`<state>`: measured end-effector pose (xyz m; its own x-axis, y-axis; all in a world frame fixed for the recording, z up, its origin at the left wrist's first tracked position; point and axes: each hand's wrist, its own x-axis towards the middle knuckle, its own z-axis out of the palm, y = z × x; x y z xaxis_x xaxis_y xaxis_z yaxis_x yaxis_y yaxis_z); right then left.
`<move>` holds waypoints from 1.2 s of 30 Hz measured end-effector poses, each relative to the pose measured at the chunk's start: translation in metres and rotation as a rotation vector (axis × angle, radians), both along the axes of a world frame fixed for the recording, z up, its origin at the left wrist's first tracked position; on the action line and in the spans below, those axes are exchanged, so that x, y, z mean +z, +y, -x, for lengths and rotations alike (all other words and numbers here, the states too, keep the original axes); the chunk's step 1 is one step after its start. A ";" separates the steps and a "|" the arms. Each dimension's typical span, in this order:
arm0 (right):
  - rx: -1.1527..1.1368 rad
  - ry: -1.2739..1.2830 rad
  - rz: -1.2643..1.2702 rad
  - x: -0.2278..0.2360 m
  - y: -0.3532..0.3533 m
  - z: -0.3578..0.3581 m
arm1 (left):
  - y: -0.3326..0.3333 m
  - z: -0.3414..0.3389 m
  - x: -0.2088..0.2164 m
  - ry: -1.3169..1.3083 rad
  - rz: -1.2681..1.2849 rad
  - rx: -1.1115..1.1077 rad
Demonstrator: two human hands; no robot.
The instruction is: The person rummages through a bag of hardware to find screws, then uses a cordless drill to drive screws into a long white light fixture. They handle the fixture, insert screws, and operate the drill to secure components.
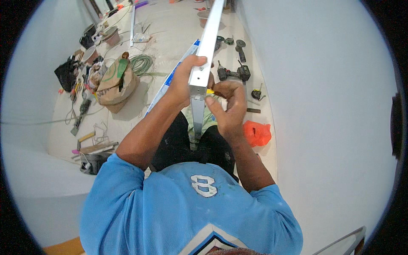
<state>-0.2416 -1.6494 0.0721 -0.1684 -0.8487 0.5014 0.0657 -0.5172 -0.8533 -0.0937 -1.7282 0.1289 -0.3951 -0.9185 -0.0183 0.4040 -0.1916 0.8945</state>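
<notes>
My left hand point(185, 76) is wrapped around a long white metal profile point(210, 36), its thumb on the upper face. The profile runs away from me, its square-cut near end facing my body and small holes in its top. At that end my right hand point(230, 106) is closed, fingers curled and thumb against the underside corner. A small yellow bit point(210, 91) shows by its fingertips; what they hold is mostly hidden. Beneath the end, a grey metal bar point(198, 114) slants down toward my legs. A blue-and-white strip point(169, 80) lies left of my left hand.
On the floor to the right are a cordless drill point(227, 73), an angle grinder point(241, 50), a tape measure point(257, 94) and a red-orange bag point(257, 134) along the wall point(323, 106). Leftward stand a brown sack point(119, 85), a coiled hose point(141, 63), buckets point(111, 37) and scattered tools.
</notes>
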 end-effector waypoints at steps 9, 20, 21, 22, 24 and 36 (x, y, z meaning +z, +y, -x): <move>0.120 -0.123 -0.101 -0.027 -0.003 -0.003 | -0.003 -0.003 -0.003 0.047 0.065 -0.034; 0.025 -0.103 -0.160 -0.054 -0.018 0.015 | 0.003 -0.005 0.005 -0.073 0.100 0.015; -0.054 -0.115 -0.156 -0.064 -0.021 0.018 | 0.002 -0.005 0.004 -0.052 0.112 0.020; -0.098 -0.098 -0.193 -0.078 -0.024 0.024 | 0.002 -0.006 0.002 -0.034 0.121 0.023; -0.181 -0.065 -0.267 -0.113 -0.028 0.043 | 0.001 -0.007 -0.001 -0.005 0.133 0.010; 0.065 1.086 -1.090 -0.360 0.101 0.165 | -0.003 -0.008 -0.004 0.127 0.141 -0.089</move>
<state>-0.4062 -1.5484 -0.2877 -0.0941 -0.8640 -0.4946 -0.8204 0.3487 -0.4531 -0.0853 -1.7308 0.1246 -0.4662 -0.8696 0.1629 0.5022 -0.1085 0.8579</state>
